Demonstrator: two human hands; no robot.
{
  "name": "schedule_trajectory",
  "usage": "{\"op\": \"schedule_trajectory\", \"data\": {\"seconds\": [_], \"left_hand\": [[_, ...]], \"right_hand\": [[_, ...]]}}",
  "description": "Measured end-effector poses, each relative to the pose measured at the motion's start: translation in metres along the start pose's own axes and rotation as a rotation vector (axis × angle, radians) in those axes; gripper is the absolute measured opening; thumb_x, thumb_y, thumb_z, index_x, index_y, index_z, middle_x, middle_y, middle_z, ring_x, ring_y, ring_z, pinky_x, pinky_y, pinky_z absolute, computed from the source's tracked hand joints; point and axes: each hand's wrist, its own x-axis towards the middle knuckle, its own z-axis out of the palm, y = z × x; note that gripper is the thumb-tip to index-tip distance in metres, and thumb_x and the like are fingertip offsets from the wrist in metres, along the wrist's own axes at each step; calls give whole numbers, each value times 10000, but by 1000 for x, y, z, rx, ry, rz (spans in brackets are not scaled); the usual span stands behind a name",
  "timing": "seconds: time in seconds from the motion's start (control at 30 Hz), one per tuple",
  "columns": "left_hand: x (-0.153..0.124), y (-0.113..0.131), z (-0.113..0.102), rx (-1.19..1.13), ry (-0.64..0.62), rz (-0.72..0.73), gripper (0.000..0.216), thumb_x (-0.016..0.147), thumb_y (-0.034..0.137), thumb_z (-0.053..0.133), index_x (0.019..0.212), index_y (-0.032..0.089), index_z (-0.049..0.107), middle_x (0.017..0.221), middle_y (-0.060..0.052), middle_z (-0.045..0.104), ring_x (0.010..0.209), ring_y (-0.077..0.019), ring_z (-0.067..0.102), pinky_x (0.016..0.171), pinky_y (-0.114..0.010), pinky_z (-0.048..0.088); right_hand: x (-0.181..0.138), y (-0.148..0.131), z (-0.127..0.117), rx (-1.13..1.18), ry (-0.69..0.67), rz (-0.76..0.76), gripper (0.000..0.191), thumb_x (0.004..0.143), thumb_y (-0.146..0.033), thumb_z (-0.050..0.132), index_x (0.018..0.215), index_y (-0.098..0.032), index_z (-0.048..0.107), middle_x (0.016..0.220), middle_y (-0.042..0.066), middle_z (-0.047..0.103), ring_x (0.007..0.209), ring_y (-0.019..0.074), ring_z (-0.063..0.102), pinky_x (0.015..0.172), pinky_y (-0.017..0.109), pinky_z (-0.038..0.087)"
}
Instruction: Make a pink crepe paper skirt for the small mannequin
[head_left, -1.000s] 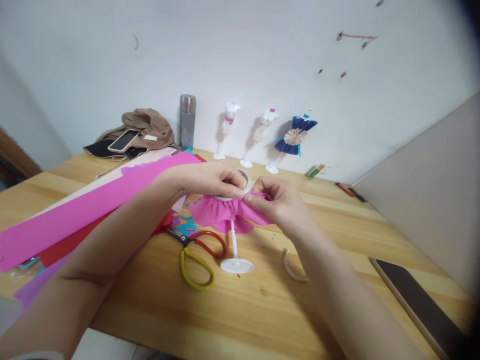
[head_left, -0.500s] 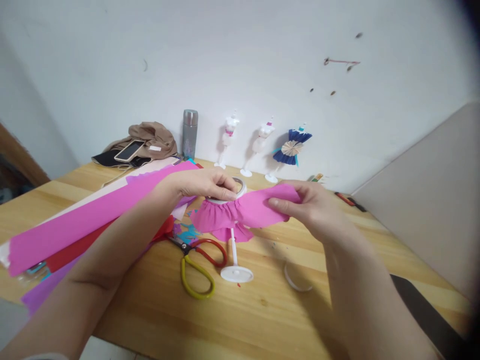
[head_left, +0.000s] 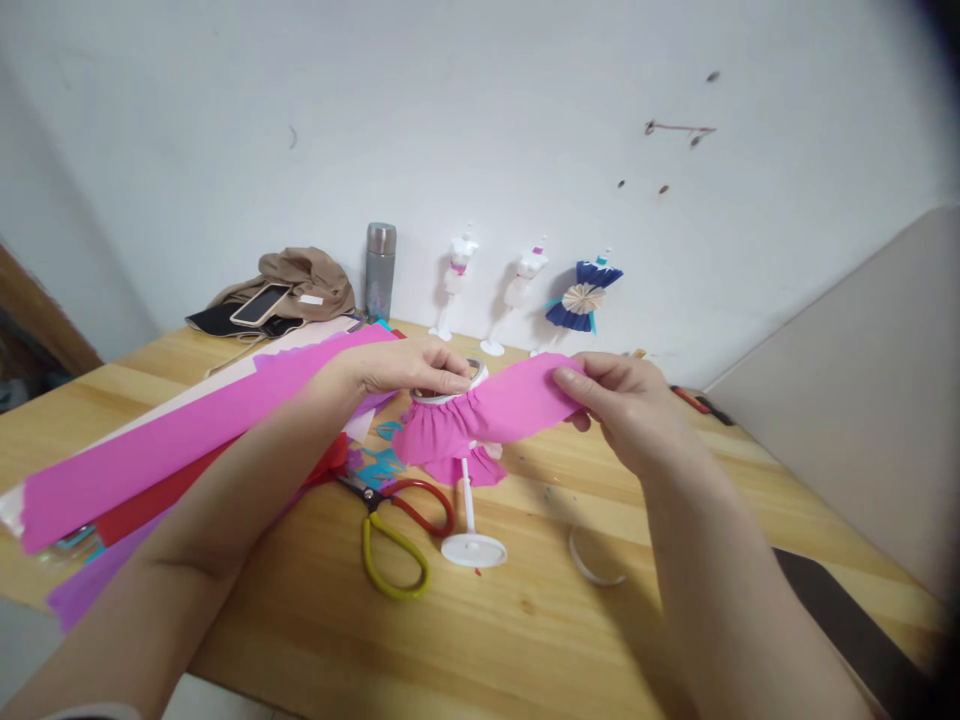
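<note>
A pink crepe paper strip (head_left: 525,398) stretches between my two hands, its left part gathered into small ruffles. My left hand (head_left: 424,367) pinches the ruffled top edge beside a white ring (head_left: 480,378) that looks like a roll of tape. The ruffles hang along the white band at the ring's front. My right hand (head_left: 619,400) grips the smooth free end, thumb on top. Behind and below the strip stands a small white dress-form stand (head_left: 474,549) with pink ruffled paper on it; its upper part is hidden. Scissors (head_left: 397,540) with red and yellow handles lie left of its base.
Coloured paper sheets (head_left: 187,440) lie under and beside my left forearm. Along the wall stand a grey flask (head_left: 380,275), two white dress forms (head_left: 530,280) and one with blue pleated paper (head_left: 574,315). A phone (head_left: 260,305) rests by brown cloth (head_left: 319,280); a curved white strip (head_left: 592,570) lies right.
My right hand has risen slightly, lifting the free end of the pink strip and drawing it straighter. My left hand keeps its pinch at the ring, almost unmoved.
</note>
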Motion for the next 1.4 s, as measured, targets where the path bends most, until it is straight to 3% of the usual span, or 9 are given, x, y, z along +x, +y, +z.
{"op": "schedule_trajectory", "data": {"seconds": [0.13, 0.27, 0.37, 0.5, 0.73, 0.87, 1.07, 1.23, 1.4], "left_hand": [[0, 1, 0, -18, 19, -5, 400, 791, 423, 697, 590, 158, 473, 578, 56, 338, 516, -69, 286, 510, -222, 212], [1, 1, 0, -41, 47, -9, 419, 784, 425, 707, 571, 162, 459, 556, 60, 329, 503, -65, 273, 499, -220, 202], [2, -1, -1, -62, 80, -13, 406, 785, 414, 712, 575, 153, 484, 542, 57, 349, 499, -61, 279, 497, -217, 204], [4, -5, -3, -129, 120, -16, 363, 750, 410, 759, 631, 124, 570, 544, 53, 392, 489, -54, 292, 484, -217, 187], [7, -12, 0, -276, 169, -75, 378, 664, 415, 838, 651, 108, 617, 558, 21, 495, 480, -61, 342, 465, -221, 203], [6, -11, 4, -165, 119, -121, 383, 717, 408, 792, 593, 126, 565, 527, 42, 422, 472, -58, 306, 478, -223, 178], [5, -7, 7, 5, 77, -109, 353, 780, 367, 695, 569, 143, 522, 575, 34, 411, 509, -68, 326, 506, -238, 185], [5, -8, 5, -73, 101, -116, 308, 746, 355, 737, 606, 145, 560, 545, 44, 395, 487, -64, 300, 488, -238, 170], [11, -14, -1, -182, 156, -67, 433, 714, 426, 815, 559, 166, 505, 494, 58, 366, 444, -48, 259, 455, -243, 133]], "right_hand": [[-1, 2, 1, -19, 19, -64, 240, 791, -410, 729, 677, -216, 649, 498, -33, 500, 452, 105, 414, 433, 263, 313], [-7, -3, 3, -262, 108, -402, 129, 830, -293, 677, 714, -238, 666, 553, -18, 528, 513, 133, 448, 504, 303, 378], [-12, -9, 6, -387, 73, -670, 81, 836, -206, 665, 780, -256, 696, 686, 17, 612, 618, 166, 548, 571, 329, 446], [-15, -14, 11, -450, 39, -797, 93, 835, -168, 668, 850, -246, 716, 909, 64, 673, 737, 185, 633, 606, 331, 494], [-7, 6, 13, -394, 281, -450, 94, 875, -297, 645, 846, -290, 734, 681, 20, 675, 601, 203, 612, 561, 359, 482], [-1, 20, 10, -394, 329, -433, 59, 841, -294, 683, 842, -284, 741, 695, 7, 697, 601, 201, 626, 582, 362, 489], [1, 27, 9, -377, 281, -394, 49, 830, -298, 687, 816, -275, 727, 700, 6, 690, 618, 201, 613, 589, 370, 494], [-1, 23, 11, -316, 242, -349, 50, 829, -296, 690, 809, -274, 731, 639, -1, 652, 572, 189, 591, 544, 352, 475], [-3, 13, 15, -274, 213, -345, 59, 826, -292, 686, 801, -254, 724, 609, -3, 632, 530, 178, 581, 530, 346, 465]]}}
